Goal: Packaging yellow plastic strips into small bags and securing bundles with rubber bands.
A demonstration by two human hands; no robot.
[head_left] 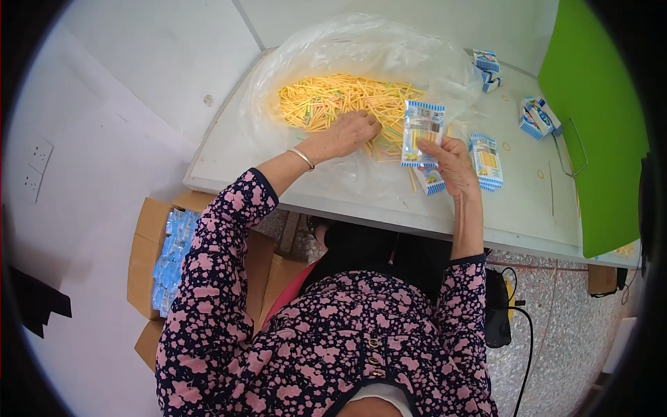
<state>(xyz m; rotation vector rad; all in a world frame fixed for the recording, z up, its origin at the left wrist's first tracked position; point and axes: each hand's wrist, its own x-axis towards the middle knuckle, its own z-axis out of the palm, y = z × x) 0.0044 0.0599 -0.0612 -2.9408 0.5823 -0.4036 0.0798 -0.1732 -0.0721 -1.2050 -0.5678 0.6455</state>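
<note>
Thin yellow sticks (316, 101), a few greenish or pinkish, lie in a loose heap on a large clear plastic bag (379, 42). My left hand (347, 132) rests at the near edge of the heap, its fingers curled together and their tips down among the sticks; what they pinch is hidden. In my right hand (451, 163) is a small clear packet (422, 132) with blue-striped ends, gripped at its lower right side with the thumb on top. Yellow sticks show through its front. Beneath it, another blue-striped packet (431, 182) lies on the table, partly covered.
Right of my right hand is a stack of filled packets (486, 161). More packets lie at the back (488, 68) and beside a green panel (590, 125) on the right. Below the table's left edge, a cardboard box (144, 257) holds many blue packets (174, 260).
</note>
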